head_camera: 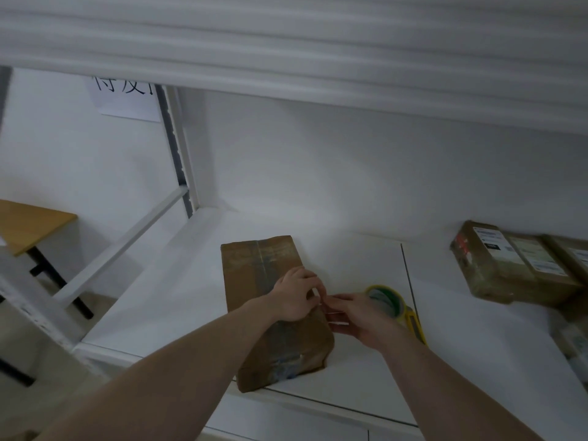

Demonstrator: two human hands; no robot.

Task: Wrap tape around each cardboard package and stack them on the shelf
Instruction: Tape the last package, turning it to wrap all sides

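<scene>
The cardboard package [273, 310] lay flat on the white shelf [159, 300], near its front edge, which let both hands work over it. The left hand [294, 296] rested on its right side, its grip seemingly pinching a clear tape end, probably to anchor it. The right hand [359, 316] held the yellow tape dispenser [396, 308] just beside the package; its grip partly hid the handle. Taped packages [515, 265] sat well apart at right.

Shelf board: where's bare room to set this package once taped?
Bare white board lies left of the cardboard package, toward the shelf post, and behind it to the wall. Another patch sits between the tape dispenser and the stacked packages. The right end is crowded.
</scene>
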